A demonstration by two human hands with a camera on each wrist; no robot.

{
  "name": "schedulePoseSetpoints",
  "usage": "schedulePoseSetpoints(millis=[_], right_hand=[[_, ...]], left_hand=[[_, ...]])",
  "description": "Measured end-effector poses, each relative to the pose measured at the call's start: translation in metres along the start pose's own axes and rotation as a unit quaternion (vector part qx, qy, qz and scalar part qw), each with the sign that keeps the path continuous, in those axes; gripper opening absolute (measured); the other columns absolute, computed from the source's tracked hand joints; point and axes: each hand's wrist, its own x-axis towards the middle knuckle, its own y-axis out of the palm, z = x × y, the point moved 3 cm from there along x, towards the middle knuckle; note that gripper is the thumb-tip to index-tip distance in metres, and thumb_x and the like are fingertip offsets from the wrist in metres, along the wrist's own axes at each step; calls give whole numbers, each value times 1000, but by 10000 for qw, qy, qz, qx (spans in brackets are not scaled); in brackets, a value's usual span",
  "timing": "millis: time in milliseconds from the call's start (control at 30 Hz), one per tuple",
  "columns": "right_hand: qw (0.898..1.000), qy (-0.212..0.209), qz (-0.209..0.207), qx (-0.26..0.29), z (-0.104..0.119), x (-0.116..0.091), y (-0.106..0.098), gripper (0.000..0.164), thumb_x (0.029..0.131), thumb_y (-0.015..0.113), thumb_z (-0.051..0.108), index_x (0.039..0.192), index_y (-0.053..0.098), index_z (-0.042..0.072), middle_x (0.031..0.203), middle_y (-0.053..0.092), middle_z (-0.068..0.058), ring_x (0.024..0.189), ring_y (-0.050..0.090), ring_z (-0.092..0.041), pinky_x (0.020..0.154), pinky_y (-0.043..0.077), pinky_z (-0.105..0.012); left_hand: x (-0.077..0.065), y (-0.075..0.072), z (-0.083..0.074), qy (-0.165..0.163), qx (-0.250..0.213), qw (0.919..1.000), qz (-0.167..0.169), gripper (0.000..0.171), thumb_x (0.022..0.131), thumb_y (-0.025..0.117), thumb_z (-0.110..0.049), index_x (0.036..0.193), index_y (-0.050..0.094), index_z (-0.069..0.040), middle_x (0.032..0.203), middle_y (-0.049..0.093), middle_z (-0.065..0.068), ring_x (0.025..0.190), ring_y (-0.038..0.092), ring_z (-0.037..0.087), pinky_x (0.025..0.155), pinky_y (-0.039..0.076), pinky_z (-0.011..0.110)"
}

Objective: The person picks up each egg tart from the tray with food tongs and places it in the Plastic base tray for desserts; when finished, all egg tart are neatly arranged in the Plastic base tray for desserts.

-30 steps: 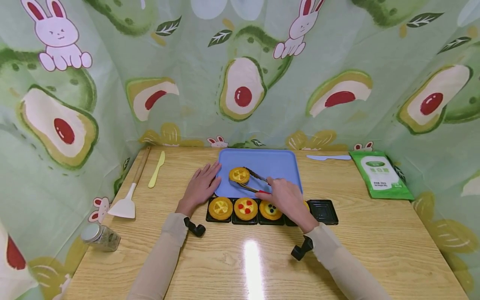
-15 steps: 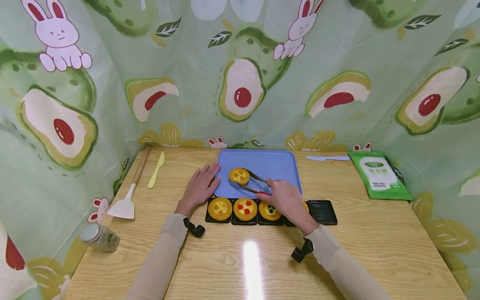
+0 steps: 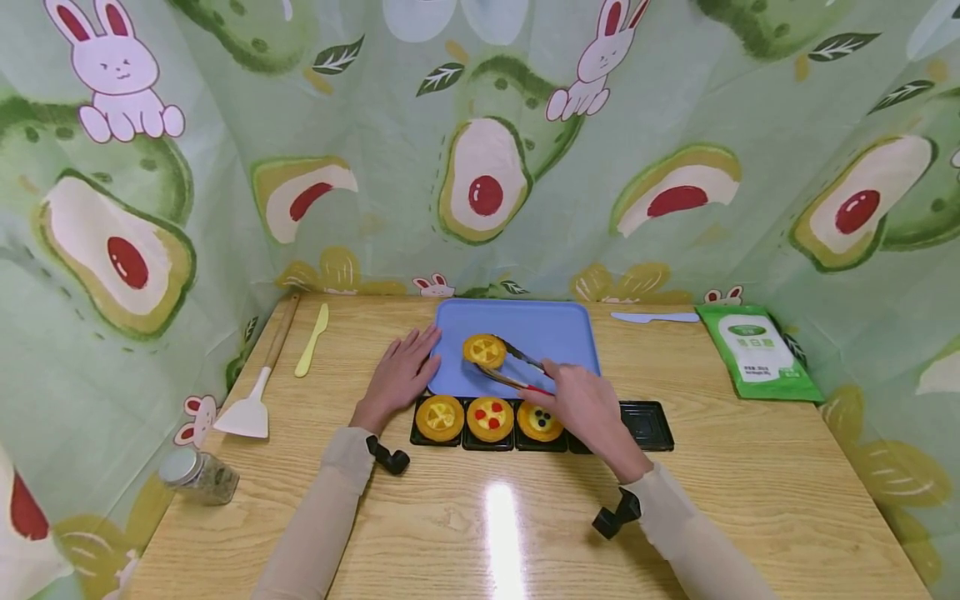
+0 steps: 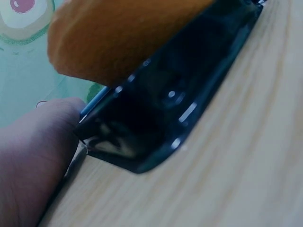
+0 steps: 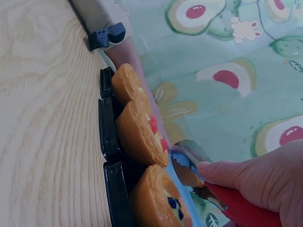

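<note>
My right hand [image 3: 588, 408] grips red-handled tongs [image 3: 498, 377], whose tips clasp a tart with yellow wedges of topping [image 3: 484, 352] over the front left of a blue tray [image 3: 551, 333]. Fingers straight and palm down, my left hand [image 3: 401, 372] rests on the table against the tray's left edge. In front of the tray is a row of black square holders. They bear a yellow-topped tart [image 3: 440, 417], a tart with red berries [image 3: 490, 418] and one with dark blue berries [image 3: 540, 422]. My right hand and wrist hide the holder right of these.
Another black holder [image 3: 649, 425] ends the row at right. On the left lie a white spatula [image 3: 251, 408] and a yellow knife [image 3: 312, 342], with a lidded jar [image 3: 201, 475] nearer. A blue knife [image 3: 656, 317] and a green packet [image 3: 759, 352] lie at the back right.
The tongs and the clasped tart have shifted slightly right, and my right hand has moved right and a little nearer with them. My left hand stays in place.
</note>
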Motion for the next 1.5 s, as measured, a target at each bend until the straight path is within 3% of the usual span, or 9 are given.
schedulePoseSetpoints(millis=[133, 367, 600, 700, 833, 1033, 1167, 1267, 1500], right_hand=[[9998, -31, -188, -19, -2, -8, -6, 64, 87, 78, 60, 127, 73, 11, 61, 47, -1, 39, 24, -12, 38, 17, -25], [9991, -44, -430, 31, -6, -25, -17, 50, 86, 81, 58, 104, 70, 12, 57, 39, 3, 40, 31, -13, 38, 19, -26], [9985, 194, -499, 76, -13, -44, -33, 53, 85, 83, 55, 117, 74, 13, 54, 39, 6, 40, 31, -13, 37, 23, -27], [9983, 324, -437, 218, -18, -51, -39, 43, 86, 82, 53, 96, 68, 14, 56, 38, 5, 42, 33, -13, 39, 24, -28], [9974, 551, -325, 331, -27, -60, -44, 46, 88, 81, 53, 82, 55, 15, 58, 37, 4, 46, 35, -14, 43, 23, -29], [9941, 896, -504, 358, -44, -78, -50, 42, 88, 81, 53, 85, 61, 16, 59, 38, 5, 50, 37, -14, 45, 23, -30], [9912, 1109, -608, 398, -58, -93, -53, 41, 88, 80, 54, 96, 69, 15, 60, 40, 4, 51, 37, -14, 45, 23, -30], [9886, 1313, -588, 439, -69, -103, -56, 51, 89, 78, 56, 112, 73, 11, 62, 44, 3, 51, 39, -15, 46, 24, -30], [9825, 1758, -509, 351, -88, -128, -63, 61, 89, 72, 67, 114, 72, 11, 68, 48, 3, 53, 38, -16, 45, 23, -30]], left_hand=[[0, 1, 0, 12, -36, 10000, -25, 62, 112, 37, -49, 167, 28, -23, 172, 24, -6, 160, 20, 29, 129, 9, 54], [0, 1, 1, 20, -42, 10000, -30, 62, 112, 37, -48, 167, 28, -23, 172, 24, -5, 160, 20, 29, 129, 10, 54], [1, 1, 1, 31, -77, 10000, -29, 62, 112, 37, -48, 167, 29, -22, 172, 25, -4, 160, 20, 30, 129, 10, 54], [1, 1, 1, 16, -77, 10000, -13, 62, 112, 37, -49, 167, 28, -22, 172, 24, -4, 160, 19, 29, 129, 10, 53], [0, 1, 1, -9, -76, 10000, 1, 62, 112, 38, -48, 167, 28, -22, 172, 24, -5, 160, 19, 29, 129, 10, 53], [0, 1, 4, -3, -31, 10000, 70, 63, 112, 35, -51, 168, 26, -24, 173, 21, -6, 161, 17, 27, 129, 9, 53], [0, 2, 5, -24, -42, 10000, 72, 63, 112, 32, -52, 168, 25, -25, 173, 20, -7, 161, 15, 26, 130, 8, 52], [0, 1, 3, 7, -76, 10000, 43, 63, 112, 34, -51, 168, 26, -23, 173, 21, -6, 161, 16, 27, 129, 9, 53], [1, 3, 1, 34, -81, 10000, 15, 62, 112, 35, -49, 167, 27, -22, 173, 23, -4, 161, 17, 29, 129, 10, 55]])
